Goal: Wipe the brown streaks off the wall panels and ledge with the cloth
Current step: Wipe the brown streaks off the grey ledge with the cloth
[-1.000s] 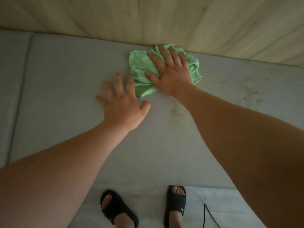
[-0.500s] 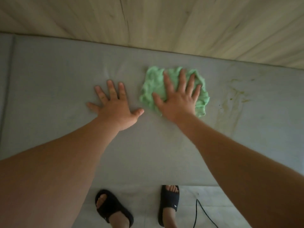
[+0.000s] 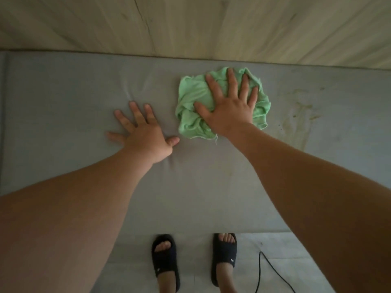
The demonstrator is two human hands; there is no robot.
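A crumpled green cloth (image 3: 191, 111) lies against the grey wall panel (image 3: 63, 98). My right hand (image 3: 229, 104) presses flat on the cloth with its fingers spread and straight. My left hand (image 3: 146, 134) rests flat on the bare panel just left of the cloth, fingers straight, thumb tip near the cloth's lower left corner. Brown streaks (image 3: 300, 115) mark the panel to the right of the cloth. Above the grey panel runs a pale wood-grain surface (image 3: 211, 24).
A vertical seam (image 3: 4, 102) splits the grey panel at the far left. Below the panel lies a pale floor (image 3: 264, 240), with my two feet in black sandals (image 3: 166, 256) and a thin black cable (image 3: 260, 269) to their right.
My right hand has slid the cloth down away from the wood edge and rightward, toward the brown streaks. My left hand stays flat on the panel beside it.
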